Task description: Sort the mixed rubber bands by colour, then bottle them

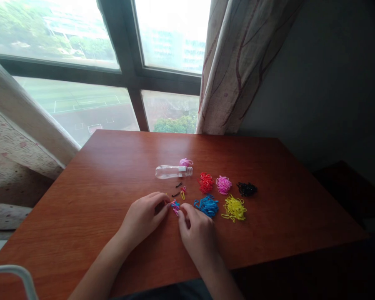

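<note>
On a reddish wooden table (96,183) my left hand (143,216) and my right hand (197,233) meet over a small tangle of mixed-colour rubber bands (175,206). Both hands have their fingertips pinched on those bands. Sorted heaps lie to the right: blue bands (207,205) beside my right hand, yellow bands (234,208), red bands (206,182), pink bands (223,184) and black bands (246,189). A few loose bands (180,191) lie just beyond my fingers.
A clear plastic bottle (172,171) lies on its side past the loose bands, its pink cap (186,162) behind it. Curtains (237,62) hang at a window beyond the table. A white chair frame (15,277) shows at lower left.
</note>
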